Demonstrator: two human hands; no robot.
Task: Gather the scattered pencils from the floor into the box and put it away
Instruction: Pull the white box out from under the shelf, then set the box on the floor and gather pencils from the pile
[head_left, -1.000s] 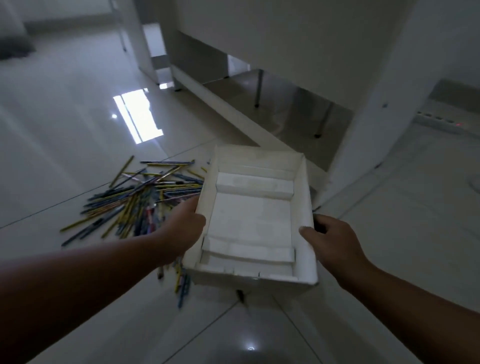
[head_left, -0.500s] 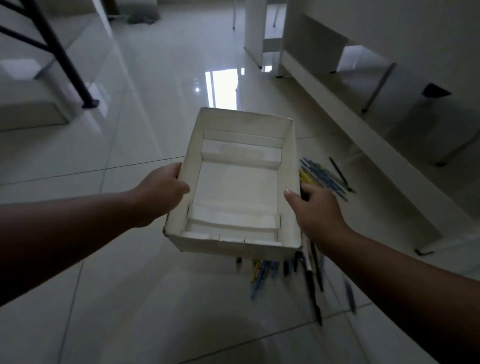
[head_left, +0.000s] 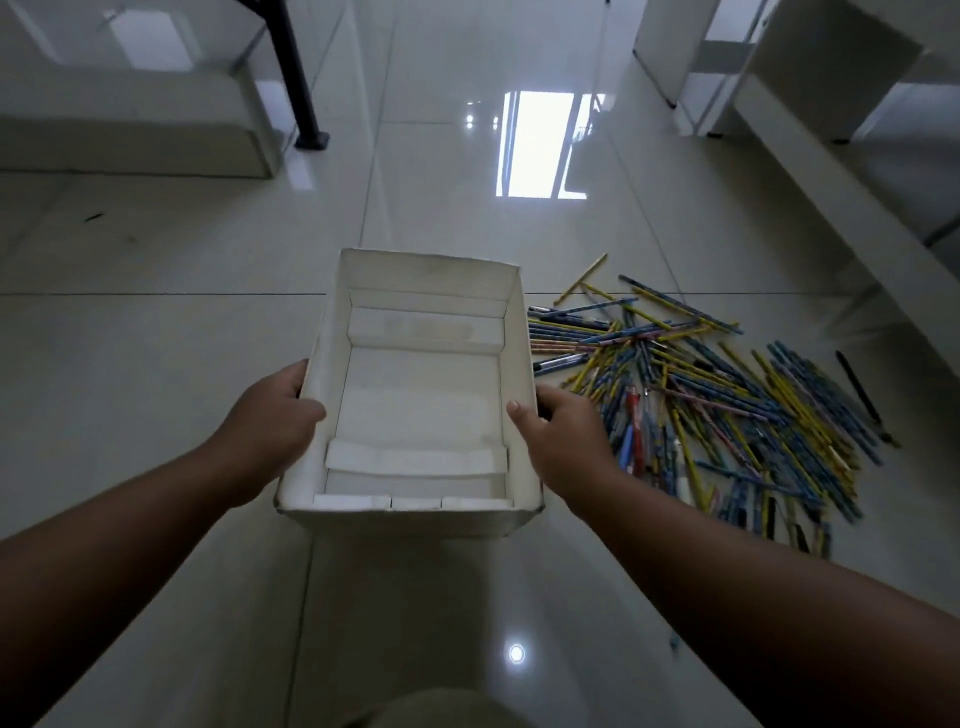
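Close to the person, the left hand and the right hand each clasp a long side wall of the white cardboard box, with thumbs hooked over the rim. It is empty and seems held clear of the tiled floor. Half a second ago it hid most of the pencils; now it has swung left, and the heap lies bare beside its right wall. Gathering can likely start once it is set down. Farther off stands a black post

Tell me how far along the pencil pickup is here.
Done: nothing yet; the box is empty. In hand: the left hand and right hand grip its side walls, beside the pencils. Left: the whole pile lies scattered on the floor; gathering and putting away remain.
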